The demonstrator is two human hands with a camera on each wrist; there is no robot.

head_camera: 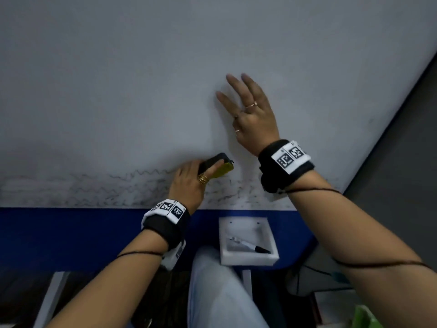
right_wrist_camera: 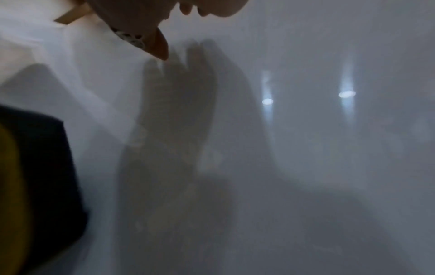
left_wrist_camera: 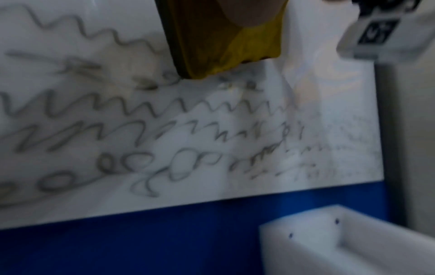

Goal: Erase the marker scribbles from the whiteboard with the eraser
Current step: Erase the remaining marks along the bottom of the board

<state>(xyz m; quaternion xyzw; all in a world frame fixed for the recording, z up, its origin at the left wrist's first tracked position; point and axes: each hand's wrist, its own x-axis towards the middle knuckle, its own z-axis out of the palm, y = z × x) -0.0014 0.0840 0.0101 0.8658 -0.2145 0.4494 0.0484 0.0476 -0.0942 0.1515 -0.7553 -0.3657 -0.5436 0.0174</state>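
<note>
The whiteboard (head_camera: 142, 91) fills the head view, with grey marker scribbles (head_camera: 99, 188) in wavy rows along its bottom edge. My left hand (head_camera: 191, 181) grips a black and yellow eraser (head_camera: 218, 165) and presses it against the board at the top of the scribbles. The left wrist view shows the eraser (left_wrist_camera: 226, 41) above the wavy and looped scribbles (left_wrist_camera: 141, 130). My right hand (head_camera: 248, 110) lies flat on the board above and to the right, fingers spread and straight. In the right wrist view the eraser (right_wrist_camera: 35, 186) shows at the left edge.
A blue frame (head_camera: 71, 233) runs under the board. A white tray (head_camera: 246, 260) fixed to it holds a black marker (head_camera: 250, 246). The board's right edge (head_camera: 390, 129) slants down to a grey wall. My leg in light trousers (head_camera: 220, 292) is below.
</note>
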